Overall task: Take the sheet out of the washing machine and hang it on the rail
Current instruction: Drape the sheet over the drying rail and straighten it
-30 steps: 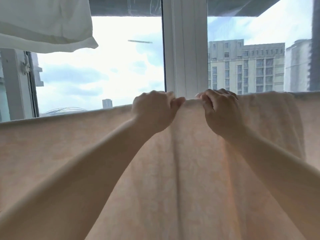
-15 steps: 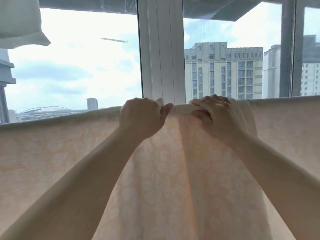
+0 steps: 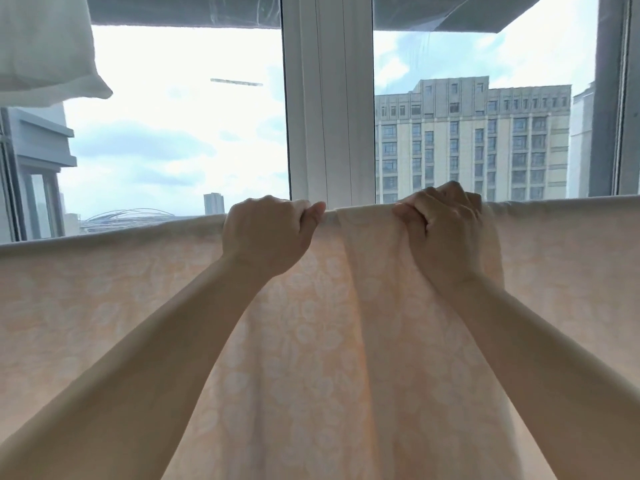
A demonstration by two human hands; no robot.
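Hanging step in hand: sheet (image 3: 329, 341) draped over rail. Left hand (image 3: 265, 233) and right hand (image 3: 441, 233) fingers closed on its top fold. Next: spread bunched folds sideways.

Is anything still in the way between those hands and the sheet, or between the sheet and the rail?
Nothing visible. The left hand and right hand both grip the sheet, already draped over the rail, which it hides.

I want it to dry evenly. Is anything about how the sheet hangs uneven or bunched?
Yes. The sheet is gathered into folds between the left hand and the right hand; beyond them it hangs flat.
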